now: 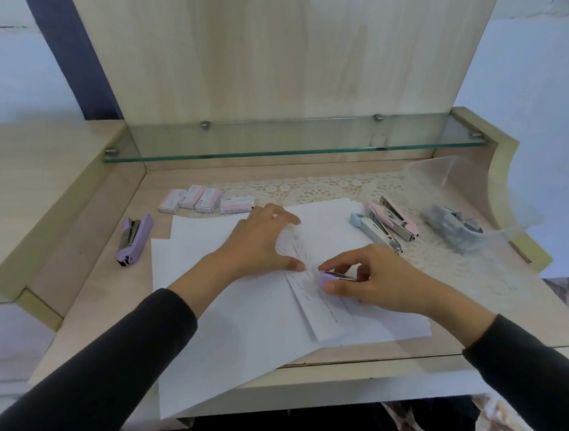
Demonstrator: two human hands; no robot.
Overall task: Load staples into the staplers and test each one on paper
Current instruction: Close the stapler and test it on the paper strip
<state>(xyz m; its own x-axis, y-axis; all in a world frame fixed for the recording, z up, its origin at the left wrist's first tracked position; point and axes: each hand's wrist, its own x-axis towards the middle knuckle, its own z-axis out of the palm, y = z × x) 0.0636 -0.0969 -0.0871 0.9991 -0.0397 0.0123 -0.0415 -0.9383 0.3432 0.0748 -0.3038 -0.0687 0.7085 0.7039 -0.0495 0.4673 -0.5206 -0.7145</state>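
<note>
My right hand (pixel 370 278) grips a small purple stapler (pixel 328 278) whose nose sits on a folded white sheet (pixel 319 307) marked with rows of staples. My left hand (pixel 260 240) lies flat on the paper just left of it, fingers spread, holding nothing. More white sheets (pixel 231 331) lie underneath. A second purple stapler (pixel 134 240) rests on the desk at the left. A blue stapler (pixel 374 230) and a pink stapler (pixel 394 218) lie at the right. Several pink staple boxes (pixel 205 201) stand in a row behind the paper.
A clear plastic bag (pixel 462 217) with grey staplers inside lies at the far right on a lace mat (pixel 316 189). A glass shelf (pixel 282 143) runs over the back of the wooden desk (pixel 331 374). Paper overhangs the front desk edge.
</note>
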